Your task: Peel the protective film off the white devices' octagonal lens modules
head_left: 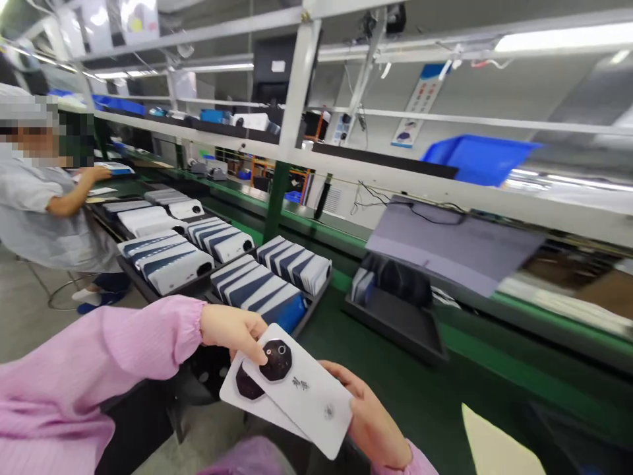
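Note:
Two white phone-shaped panels (316,396) with dark octagonal camera patches are held low in front of me, overlapping and fanned slightly apart. On the upper one, small dark characters and a faint round emblem are printed. My left hand (235,331) is closed on their upper left end, its thumb lying beside the dark patch. At the lower right end my right hand (363,409) grips them from the side, its fingers partly hidden behind. Beyond my left hand, a black tray (311,305) holds rows of similar white and dark blue pieces standing on edge.
Further trays of upright pieces (168,260) stretch to the left, where a co-worker (34,198) sits at the bench. A black tray (395,320) with a few pieces lies ahead right, below a grey sheet (445,241). Pale yellow paper (494,445) sits front right. A white post (297,92) rises ahead.

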A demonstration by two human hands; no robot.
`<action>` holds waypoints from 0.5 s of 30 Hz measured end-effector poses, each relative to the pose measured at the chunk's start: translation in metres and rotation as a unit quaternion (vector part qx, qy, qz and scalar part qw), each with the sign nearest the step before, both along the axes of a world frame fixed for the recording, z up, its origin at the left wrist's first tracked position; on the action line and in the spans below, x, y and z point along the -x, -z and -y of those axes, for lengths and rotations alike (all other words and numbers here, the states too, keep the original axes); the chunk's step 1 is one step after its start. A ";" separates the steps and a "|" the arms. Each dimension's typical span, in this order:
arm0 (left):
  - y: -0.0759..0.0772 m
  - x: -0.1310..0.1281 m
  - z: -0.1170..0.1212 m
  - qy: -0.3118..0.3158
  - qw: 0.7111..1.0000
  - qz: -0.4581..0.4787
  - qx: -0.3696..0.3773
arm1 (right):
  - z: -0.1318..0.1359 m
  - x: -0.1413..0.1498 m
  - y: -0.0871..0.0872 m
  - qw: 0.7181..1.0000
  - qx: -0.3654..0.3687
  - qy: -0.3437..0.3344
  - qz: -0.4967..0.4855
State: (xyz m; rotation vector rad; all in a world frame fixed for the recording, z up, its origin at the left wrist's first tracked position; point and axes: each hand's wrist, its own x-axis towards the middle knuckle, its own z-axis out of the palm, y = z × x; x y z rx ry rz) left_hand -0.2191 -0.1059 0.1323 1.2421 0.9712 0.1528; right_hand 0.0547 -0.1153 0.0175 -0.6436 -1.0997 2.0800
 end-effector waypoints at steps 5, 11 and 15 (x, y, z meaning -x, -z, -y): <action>-0.006 -0.080 -0.025 0.068 0.997 -0.004 -0.025 | 0.078 -0.044 0.018 0.955 0.042 0.289 0.057; -0.016 -0.159 -0.056 -0.065 0.992 0.056 -0.089 | 0.104 -0.105 0.027 0.829 0.041 0.557 -0.034; 0.011 -0.193 -0.075 -0.019 0.993 -0.051 -0.109 | 0.090 -0.152 0.039 0.740 0.046 0.669 -0.040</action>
